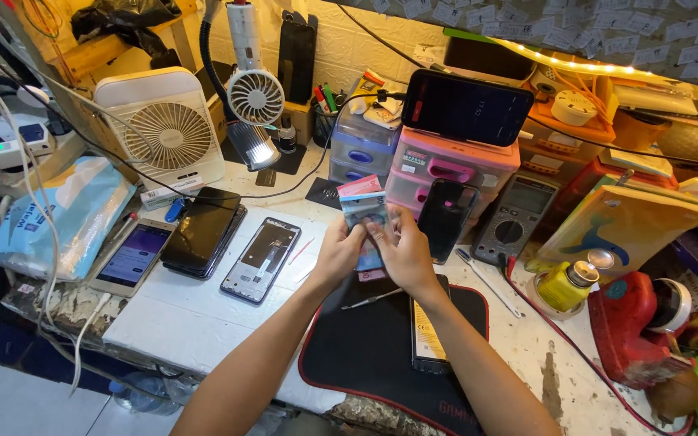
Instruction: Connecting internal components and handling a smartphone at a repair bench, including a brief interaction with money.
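I pinch a small stack of banknotes between my left hand and right hand, above the black mat on the table. Behind the mat stand pink drawer boxes; left of it lies a blue-and-white packet.

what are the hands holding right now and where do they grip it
Both hands, left hand and right hand, hold a small stack of pink and blue paper notes by its lower part.
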